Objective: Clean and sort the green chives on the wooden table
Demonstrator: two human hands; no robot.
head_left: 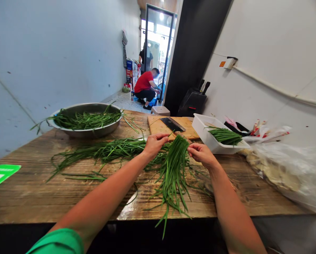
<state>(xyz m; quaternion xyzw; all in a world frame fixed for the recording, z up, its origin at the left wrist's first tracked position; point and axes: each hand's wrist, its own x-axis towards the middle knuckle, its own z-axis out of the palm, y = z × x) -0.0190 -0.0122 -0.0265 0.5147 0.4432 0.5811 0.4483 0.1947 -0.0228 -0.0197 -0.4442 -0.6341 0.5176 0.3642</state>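
A bunch of garlic chives (175, 165) lies in front of me, its cut ends together at the far side and its leaf tips hanging past the table's near edge. My left hand (156, 144) is closed, thumb and finger pinching what looks like a single chive stalk left of the bunch's far end. On the other side, my right hand (201, 154) has its fingertips pinched at the bunch's right edge. More loose chives (115, 150) spread across the table to the left, partly behind my left hand. Just beyond the bunch is a cutting board (155, 123) with a cleaver (173, 124) lying on it.
A metal basin (94, 132) of chives stands at the back left. To the right are a white plastic tub (213, 143) with trimmed chives and clear plastic bags (282, 169). A person in a red shirt (143, 83) crouches near the glass door (158, 46).
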